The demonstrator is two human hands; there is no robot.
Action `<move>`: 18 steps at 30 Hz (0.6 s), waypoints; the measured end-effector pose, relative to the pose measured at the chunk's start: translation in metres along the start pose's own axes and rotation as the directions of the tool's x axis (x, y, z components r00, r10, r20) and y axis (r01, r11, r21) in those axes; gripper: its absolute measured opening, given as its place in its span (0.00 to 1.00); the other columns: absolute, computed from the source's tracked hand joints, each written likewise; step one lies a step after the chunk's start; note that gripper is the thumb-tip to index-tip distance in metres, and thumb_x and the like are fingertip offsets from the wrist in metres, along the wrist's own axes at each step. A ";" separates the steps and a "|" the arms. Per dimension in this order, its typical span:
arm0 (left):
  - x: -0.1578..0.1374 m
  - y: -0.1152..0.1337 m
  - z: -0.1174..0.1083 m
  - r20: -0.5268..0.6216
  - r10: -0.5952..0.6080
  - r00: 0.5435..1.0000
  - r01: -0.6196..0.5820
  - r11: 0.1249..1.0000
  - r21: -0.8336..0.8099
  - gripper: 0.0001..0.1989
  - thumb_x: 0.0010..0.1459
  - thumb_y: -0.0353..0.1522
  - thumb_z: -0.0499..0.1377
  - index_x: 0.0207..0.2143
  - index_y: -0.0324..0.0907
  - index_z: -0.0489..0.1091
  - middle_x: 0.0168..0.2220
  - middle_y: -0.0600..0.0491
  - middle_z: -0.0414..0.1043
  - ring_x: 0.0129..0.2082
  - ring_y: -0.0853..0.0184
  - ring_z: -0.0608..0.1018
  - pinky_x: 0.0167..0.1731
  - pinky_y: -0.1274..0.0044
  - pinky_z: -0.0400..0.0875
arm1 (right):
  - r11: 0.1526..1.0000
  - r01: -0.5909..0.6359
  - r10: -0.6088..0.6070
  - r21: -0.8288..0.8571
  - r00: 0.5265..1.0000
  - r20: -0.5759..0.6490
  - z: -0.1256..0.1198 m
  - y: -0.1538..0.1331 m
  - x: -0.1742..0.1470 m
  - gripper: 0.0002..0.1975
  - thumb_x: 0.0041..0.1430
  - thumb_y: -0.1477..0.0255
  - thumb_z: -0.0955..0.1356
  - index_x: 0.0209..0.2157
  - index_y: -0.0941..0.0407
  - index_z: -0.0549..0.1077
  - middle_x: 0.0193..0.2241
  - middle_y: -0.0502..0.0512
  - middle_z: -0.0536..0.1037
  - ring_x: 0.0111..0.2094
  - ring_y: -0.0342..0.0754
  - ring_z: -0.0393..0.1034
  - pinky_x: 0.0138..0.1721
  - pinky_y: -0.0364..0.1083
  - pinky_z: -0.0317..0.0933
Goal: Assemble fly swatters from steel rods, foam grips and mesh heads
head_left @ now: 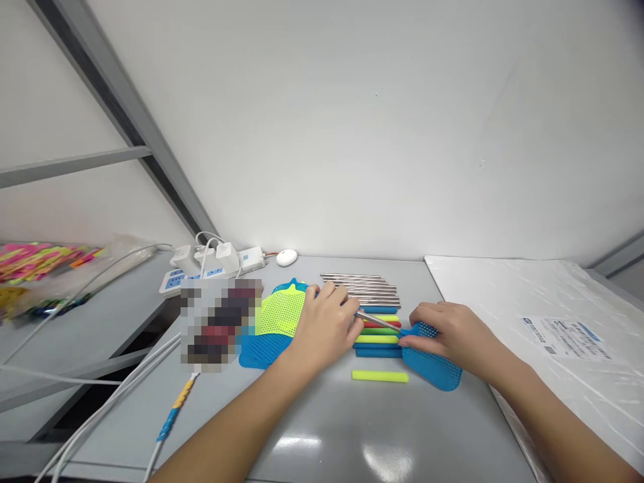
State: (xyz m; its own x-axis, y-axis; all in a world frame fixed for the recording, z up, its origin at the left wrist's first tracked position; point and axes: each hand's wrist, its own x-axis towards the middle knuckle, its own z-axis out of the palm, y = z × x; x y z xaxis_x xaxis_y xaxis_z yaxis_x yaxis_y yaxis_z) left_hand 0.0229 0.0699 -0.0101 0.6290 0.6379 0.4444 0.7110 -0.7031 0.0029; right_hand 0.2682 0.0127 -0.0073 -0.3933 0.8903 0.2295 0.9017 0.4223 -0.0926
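The left hand (pixel 327 318) grips one slim, shiny metal rod (pixel 376 319); the right hand (pixel 447 332) pinches one blue mesh paddle (pixel 433 365) by its neck, where the rod's right end meets it. Both are at the right of the gray bench (pixel 322 416). Between the hands lie at least seven colored tubes (pixel 377 340), blue, yellow-green, red and green, smooth and round-edged; one separate yellow-green tube (pixel 380 376) lies nearer. Farther off is a row of metal rods (pixel 367 288), too tight to count. Left of these overlap at least three perforated paddles (pixel 279 312), blue and yellow-green. At far right, a plastic-wrapped white panel (pixel 513 288) carries one printed label (pixel 566 339), too small to read.
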 end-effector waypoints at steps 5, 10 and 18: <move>0.001 -0.002 -0.003 0.028 0.035 0.999 -0.036 0.999 0.008 0.08 0.60 0.35 0.53 0.32 0.42 0.69 0.32 0.50 0.69 0.36 0.61 0.66 0.37 0.66 0.54 | 0.998 0.045 -0.047 -0.052 0.998 -0.039 0.002 0.002 0.000 0.19 0.60 0.52 0.63 0.29 0.54 0.68 0.22 0.48 0.72 0.22 0.43 0.64 0.27 0.44 0.52; 0.001 -0.004 -0.007 0.070 0.064 0.996 -0.065 0.998 0.003 0.12 0.62 0.41 0.52 0.36 0.43 0.70 0.33 0.50 0.69 0.37 0.60 0.67 0.36 0.67 0.53 | 0.989 0.092 -0.100 -0.112 0.992 -0.073 0.002 0.003 -0.001 0.21 0.61 0.51 0.61 0.28 0.54 0.67 0.21 0.48 0.69 0.20 0.42 0.60 0.26 0.44 0.51; 0.002 -0.002 -0.010 0.076 0.095 0.993 -0.095 0.995 -0.001 0.19 0.63 0.47 0.48 0.37 0.44 0.70 0.33 0.51 0.70 0.36 0.61 0.66 0.37 0.68 0.52 | 0.998 0.042 -0.042 0.041 0.999 -0.006 -0.005 0.004 0.001 0.21 0.62 0.52 0.60 0.28 0.54 0.68 0.23 0.48 0.71 0.23 0.43 0.63 0.27 0.43 0.52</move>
State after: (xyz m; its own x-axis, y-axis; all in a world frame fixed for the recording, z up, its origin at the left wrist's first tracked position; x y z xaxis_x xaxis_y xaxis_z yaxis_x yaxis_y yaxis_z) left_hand 0.0195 0.0700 0.0001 0.7155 0.5903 0.3737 0.6477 -0.7609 -0.0382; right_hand 0.2719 0.0142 -0.0029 -0.4299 0.8706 0.2392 0.8761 0.4663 -0.1228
